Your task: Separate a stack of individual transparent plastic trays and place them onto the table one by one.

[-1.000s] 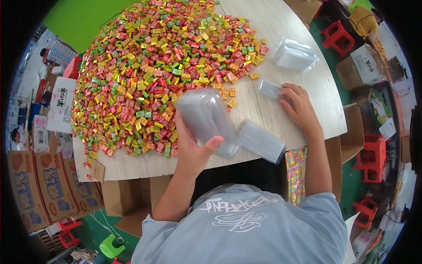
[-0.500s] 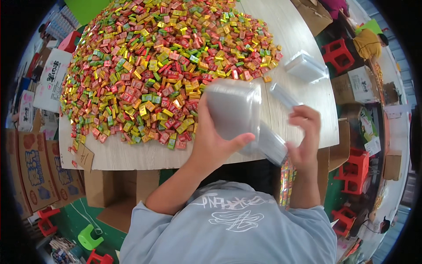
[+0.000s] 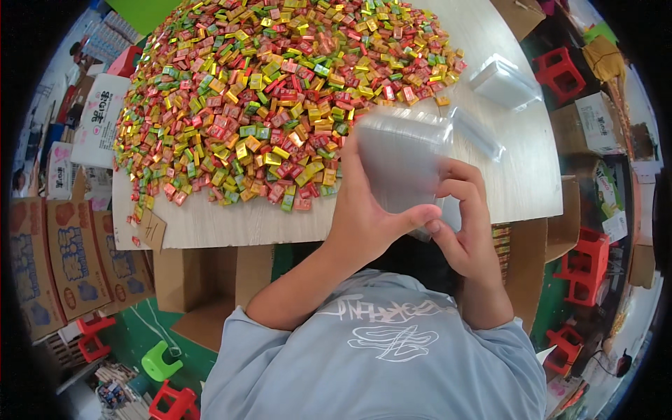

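Observation:
A stack of nested clear plastic boxes point(image 3: 402, 154) is raised over the near edge of the table. My left hand point(image 3: 367, 220) grips it from the left, its thumb across the near side. My right hand point(image 3: 467, 220) closes on the stack's lower right, fingers bent and its thumb tip close to the left thumb. Part of the stack is hidden behind both hands. Just beyond it lies a narrow clear plastic piece point(image 3: 479, 136). Farther right rests another clear plastic stack point(image 3: 505, 82). A large heap of small wrapped candies point(image 3: 280, 105) in red, yellow, green and orange covers the table's left and middle.
The pale wooden table point(image 3: 231, 227) curves toward its front edge, where a small cardboard piece point(image 3: 152, 227) lies. Open cardboard boxes point(image 3: 185, 280) stand below it. Red stools point(image 3: 584, 266) are at the right, a green stool point(image 3: 161, 359) at the lower left.
My right hand has come in and closed on the stack. The lower portion that angled out to the right is now drawn in beneath the stack. The view has shifted slightly.

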{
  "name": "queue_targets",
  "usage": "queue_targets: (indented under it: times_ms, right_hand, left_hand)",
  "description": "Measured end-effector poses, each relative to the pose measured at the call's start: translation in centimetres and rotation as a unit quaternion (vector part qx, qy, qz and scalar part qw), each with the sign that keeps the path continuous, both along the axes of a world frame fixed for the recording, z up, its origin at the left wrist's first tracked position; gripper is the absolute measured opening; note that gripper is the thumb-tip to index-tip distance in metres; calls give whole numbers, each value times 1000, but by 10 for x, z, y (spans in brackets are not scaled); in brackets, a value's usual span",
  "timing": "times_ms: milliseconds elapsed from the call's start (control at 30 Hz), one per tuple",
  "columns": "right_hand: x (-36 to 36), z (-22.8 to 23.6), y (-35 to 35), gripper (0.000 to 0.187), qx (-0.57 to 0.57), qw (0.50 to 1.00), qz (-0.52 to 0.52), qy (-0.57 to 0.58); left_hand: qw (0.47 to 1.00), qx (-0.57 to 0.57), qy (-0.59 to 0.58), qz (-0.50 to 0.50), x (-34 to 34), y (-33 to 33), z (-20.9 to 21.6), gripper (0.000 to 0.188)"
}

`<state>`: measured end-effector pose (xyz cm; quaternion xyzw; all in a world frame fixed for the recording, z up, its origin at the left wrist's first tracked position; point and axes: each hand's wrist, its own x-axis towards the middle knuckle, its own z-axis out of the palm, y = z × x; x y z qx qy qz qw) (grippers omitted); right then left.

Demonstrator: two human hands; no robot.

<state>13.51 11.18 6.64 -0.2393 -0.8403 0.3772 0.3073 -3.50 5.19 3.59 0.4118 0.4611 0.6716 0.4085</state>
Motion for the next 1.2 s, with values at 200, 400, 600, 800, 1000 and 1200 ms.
queue_targets:
  times_ms: [200,400,600,800,1000,1200]
  right_hand:
    - [18,0,0,31,8,1000,-4,15]
    - [45,-1,3,28,33,998,-18,48]
    - [71,-11,15,32,-76,985,-39,153]
    - [87,-6,91,26,186,968,-153,-76]
    - [88,-60,135,25,265,927,-133,-228]
    - [88,-68,136,27,231,939,-126,-221]
  left_hand:
    - [999,-6,49,-10,15,-2,1,117]
    - [999,-6,39,-11,39,1,3,114]
    - [997,18,77,23,53,6,2,101]
    - [996,-4,75,56,50,8,8,95]
    - [997,7,53,63,45,11,6,95]
    - [998,-12,28,47,47,14,6,94]
